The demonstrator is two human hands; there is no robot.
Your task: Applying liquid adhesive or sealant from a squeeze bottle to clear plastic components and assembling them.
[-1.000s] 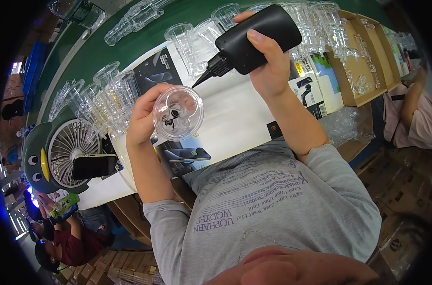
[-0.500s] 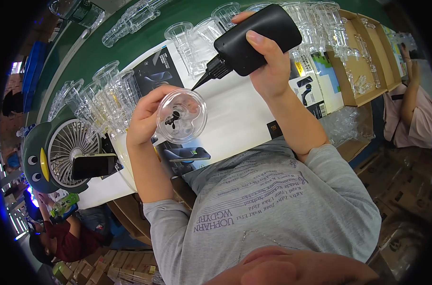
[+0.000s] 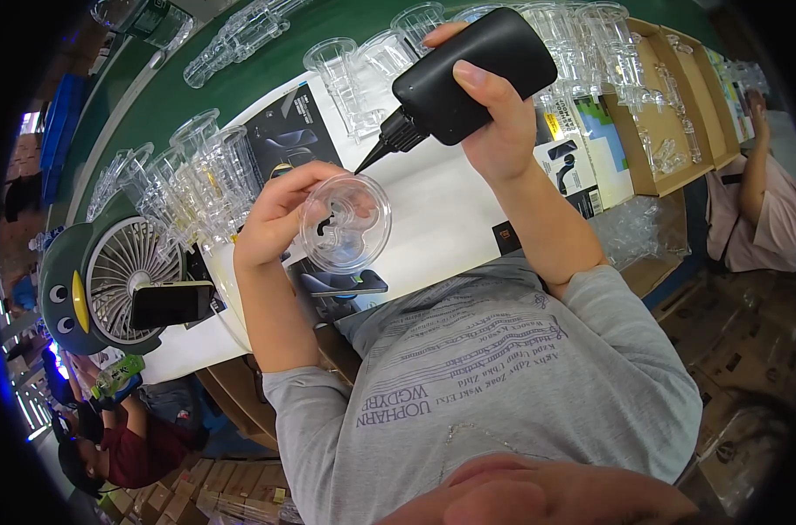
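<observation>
As L grip [image 3: 278,216] holds clr cup [image 3: 346,229], R grip [image 3: 498,127] wraps btl [image 3: 439,94]

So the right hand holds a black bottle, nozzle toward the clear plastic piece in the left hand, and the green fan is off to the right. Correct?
Not quite: the green fan is off to the left, as the head view shows. The right hand holds the black bottle, nozzle toward the clear plastic piece in the left hand.
</observation>
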